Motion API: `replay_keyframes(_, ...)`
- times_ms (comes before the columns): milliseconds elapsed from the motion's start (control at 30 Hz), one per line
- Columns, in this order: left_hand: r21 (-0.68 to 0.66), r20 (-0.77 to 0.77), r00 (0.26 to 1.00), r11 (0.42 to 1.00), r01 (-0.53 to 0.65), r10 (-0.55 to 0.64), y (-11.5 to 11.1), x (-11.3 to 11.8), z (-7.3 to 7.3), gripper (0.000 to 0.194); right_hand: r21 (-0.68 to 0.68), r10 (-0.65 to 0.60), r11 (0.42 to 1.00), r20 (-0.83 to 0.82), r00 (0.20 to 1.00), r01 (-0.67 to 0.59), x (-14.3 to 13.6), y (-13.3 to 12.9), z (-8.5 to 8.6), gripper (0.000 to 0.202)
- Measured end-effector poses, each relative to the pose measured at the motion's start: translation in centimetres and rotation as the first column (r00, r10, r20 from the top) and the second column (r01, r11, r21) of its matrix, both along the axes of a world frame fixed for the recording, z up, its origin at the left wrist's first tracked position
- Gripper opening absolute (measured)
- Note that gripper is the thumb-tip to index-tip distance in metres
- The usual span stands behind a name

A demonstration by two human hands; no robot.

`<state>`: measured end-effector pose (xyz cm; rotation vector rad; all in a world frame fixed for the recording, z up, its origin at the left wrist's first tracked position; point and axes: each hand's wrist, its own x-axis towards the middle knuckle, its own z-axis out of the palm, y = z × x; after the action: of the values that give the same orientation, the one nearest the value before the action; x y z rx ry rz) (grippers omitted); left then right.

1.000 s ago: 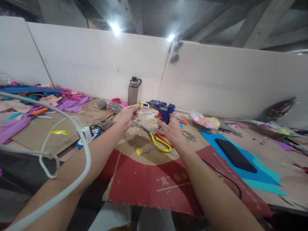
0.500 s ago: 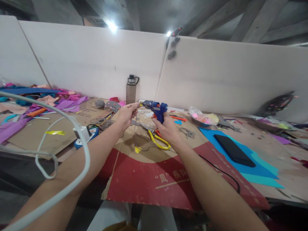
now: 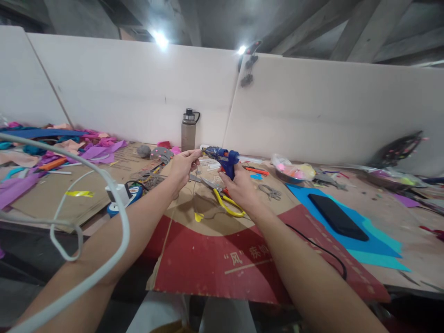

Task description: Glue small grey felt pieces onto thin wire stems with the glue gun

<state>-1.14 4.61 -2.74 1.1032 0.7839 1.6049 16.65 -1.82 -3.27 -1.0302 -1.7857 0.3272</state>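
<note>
My right hand (image 3: 239, 185) is wrapped round the handle of a blue hot glue gun (image 3: 225, 159), its nozzle pointing left. At the nozzle tip, my left hand (image 3: 183, 169) is closed in a pinch on a thin wire (image 3: 195, 189). Something small and yellow shows at those fingertips, too small to make out. Lower down the wire, near the cardboard, is a small yellow piece (image 3: 199, 216). Yellow-handled scissors (image 3: 225, 203) lie open below the glue gun. Beneath both hands is a red and brown cardboard sheet (image 3: 208, 263).
A bottle (image 3: 188, 132) stands by the white partition. Right are small pliers (image 3: 269, 191), a bowl of pompoms (image 3: 293, 171) and a black phone (image 3: 336, 215) on blue sheets. A white cable (image 3: 126, 222) loops over my left forearm, near a power strip (image 3: 130, 201). Coloured scraps (image 3: 69, 143) heap left.
The glue gun and my right hand have shifted very slightly left and down. My left hand keeps its pinch at the nozzle.
</note>
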Motion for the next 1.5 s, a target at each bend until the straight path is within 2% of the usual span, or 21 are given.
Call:
replay_keyframes(633, 0.038, -0.033, 0.998, 0.998, -0.044, 0.045, -0.4, 0.2, 0.4, 0.023, 0.018, -0.041, 0.999, 0.022, 0.999, 0.040, -0.2, -0.1, 0.1, 0.018)
replay_keyframes(900, 0.039, -0.049, 0.998, 0.998, -0.045, 0.047, 0.0, 0.0, 0.2, 0.025, 0.008, -0.052, 0.999, 0.041, 0.998, 0.052, -0.3, -0.5, 0.4, 0.016)
replay_keyframes(1100, 0.038, -0.022, 0.999, 0.998, -0.043, 0.043, 0.3, -0.3, -0.1, 0.024, 0.004, -0.057, 0.998, 0.007, 0.998, 0.057, 0.0, -0.1, 0.0, 0.019)
replay_keyframes(1200, 0.010, 0.025, 0.999, 0.999, -0.042, 0.042, 0.5, -0.5, -0.2, 0.020, -0.092, -0.032, 0.995, -0.079, 0.996, 0.025, 0.3, 0.2, -0.1, 0.022)
replay_keyframes(1367, -0.086, 0.109, 0.991, 0.994, -0.067, 0.076, 0.8, -0.7, -0.1, 0.015, -0.298, 0.055, 0.938, -0.381, 0.923, -0.178, 1.1, 1.3, 0.0, 0.024)
replay_keyframes(1433, -0.125, 0.133, 0.988, 0.990, -0.061, 0.078, 0.7, -0.7, -0.1, 0.014, -0.378, -0.042, 0.920, -0.366, 0.930, -0.107, 1.8, 2.1, -0.2, 0.020)
replay_keyframes(1500, -0.129, 0.135, 0.989, 0.991, -0.039, 0.057, 0.7, -0.5, -0.1, 0.015, -0.474, -0.207, 0.877, -0.237, 0.949, 0.073, 2.6, 3.0, -0.7, 0.017)
